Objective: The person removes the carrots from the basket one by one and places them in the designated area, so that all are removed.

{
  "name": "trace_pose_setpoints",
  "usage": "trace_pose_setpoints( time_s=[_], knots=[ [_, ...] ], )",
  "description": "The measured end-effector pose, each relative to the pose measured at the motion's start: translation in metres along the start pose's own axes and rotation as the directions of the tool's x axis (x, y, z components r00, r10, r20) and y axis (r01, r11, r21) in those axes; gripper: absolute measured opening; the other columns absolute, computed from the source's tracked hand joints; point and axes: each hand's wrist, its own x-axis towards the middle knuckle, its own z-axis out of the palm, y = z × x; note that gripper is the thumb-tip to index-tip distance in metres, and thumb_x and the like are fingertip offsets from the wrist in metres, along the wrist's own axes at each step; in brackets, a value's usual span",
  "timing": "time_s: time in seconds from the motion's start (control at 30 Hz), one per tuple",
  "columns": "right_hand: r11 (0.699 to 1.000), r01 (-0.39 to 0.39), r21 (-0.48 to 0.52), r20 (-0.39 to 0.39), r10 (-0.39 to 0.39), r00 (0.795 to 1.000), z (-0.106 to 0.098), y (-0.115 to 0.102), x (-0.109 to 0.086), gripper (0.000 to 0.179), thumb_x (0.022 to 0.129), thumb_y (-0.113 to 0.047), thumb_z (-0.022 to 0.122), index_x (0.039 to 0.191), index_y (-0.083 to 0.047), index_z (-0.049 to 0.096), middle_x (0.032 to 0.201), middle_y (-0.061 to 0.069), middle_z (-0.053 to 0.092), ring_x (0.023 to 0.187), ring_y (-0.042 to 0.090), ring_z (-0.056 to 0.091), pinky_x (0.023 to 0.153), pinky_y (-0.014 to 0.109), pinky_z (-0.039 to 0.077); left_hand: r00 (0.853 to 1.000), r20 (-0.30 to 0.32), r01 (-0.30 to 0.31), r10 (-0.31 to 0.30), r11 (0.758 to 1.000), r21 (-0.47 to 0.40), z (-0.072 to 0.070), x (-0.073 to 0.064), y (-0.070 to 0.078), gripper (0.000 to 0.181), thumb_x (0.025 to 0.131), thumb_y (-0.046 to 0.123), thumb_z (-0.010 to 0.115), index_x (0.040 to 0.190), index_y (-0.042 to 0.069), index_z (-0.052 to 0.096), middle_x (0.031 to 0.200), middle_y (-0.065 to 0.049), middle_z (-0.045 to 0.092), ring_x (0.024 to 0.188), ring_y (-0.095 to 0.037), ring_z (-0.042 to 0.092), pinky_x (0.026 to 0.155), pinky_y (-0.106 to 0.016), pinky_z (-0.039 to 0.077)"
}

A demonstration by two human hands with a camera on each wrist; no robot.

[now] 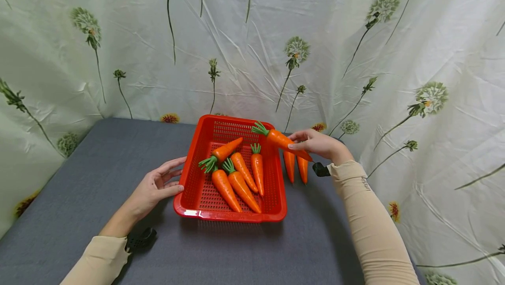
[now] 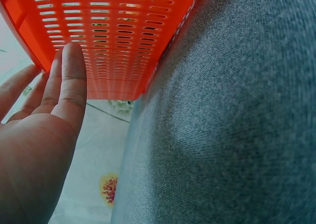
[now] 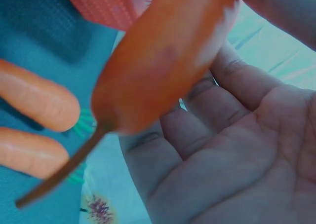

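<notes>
A red plastic basket (image 1: pixel 236 216) with slotted walls stands on the table, and several orange carrots with green tops, such as one carrot (image 1: pixel 257 169), lie inside it. My left hand (image 1: pixel 155 187) rests against the basket's left side; the left wrist view has its fingers (image 2: pixel 73 78) fairly straight along the slotted wall (image 2: pixel 108 17). Above the basket's right rim, my right hand (image 1: pixel 315 141) pinches a carrot (image 1: pixel 281 139) between thumb and fingers, its green top pointing over the basket. In the right wrist view this carrot (image 3: pixel 163 61) crosses before the palm, thin root tip downward.
Two more carrots lie side by side on the grey cloth (image 1: pixel 134 158) just right of the basket: a left carrot (image 1: pixel 289 166) and a right carrot (image 1: pixel 302 169), both partly below my right hand. A white curtain (image 1: pixel 244 57) with dandelion prints hangs behind the table.
</notes>
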Motion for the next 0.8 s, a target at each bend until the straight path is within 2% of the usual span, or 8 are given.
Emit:
trace_pose_setpoints(
  time_s=[0.2,0.5,0.8],
  knots=[
    [0.999,-0.02,0.041,-0.047,0.022,0.999,-0.005,0.014,-0.003,0.042,0.102,-0.021,0.058,0.135,0.003,0.053,0.117,0.012,0.065,0.097,0.014,0.064,0.088,0.028,0.054,1.0,0.0,-0.005,0.005,1.0,0.0,0.0,0.0,0.0,0.069,0.092,-0.001,0.067,0.153,0.005,0.037,0.155,-0.008,0.042,0.127,-0.006,0.055,0.095,-0.022,0.055],
    [0.989,-0.048,0.136,-0.119,0.065,0.991,-0.011,0.032,-0.004,0.046,0.104,-0.019,0.054,0.141,0.006,0.047,0.115,0.005,0.061,0.095,0.011,0.063,0.087,0.029,0.055,1.0,0.001,-0.007,0.007,1.0,-0.006,-0.001,0.0,0.0,0.069,0.092,-0.001,0.067,0.153,0.005,0.037,0.155,-0.009,0.041,0.128,-0.006,0.055,0.095,-0.022,0.054],
    [0.972,-0.105,0.21,-0.146,0.137,0.98,-0.012,0.046,-0.007,0.053,0.105,-0.024,0.054,0.147,0.007,0.042,0.134,0.018,0.057,0.094,0.008,0.066,0.086,0.028,0.055,1.0,0.003,-0.004,0.004,1.0,0.001,0.0,0.0,0.0,0.069,0.092,-0.001,0.067,0.153,0.004,0.037,0.156,-0.01,0.04,0.127,-0.004,0.055,0.094,-0.022,0.055]
  ],
)
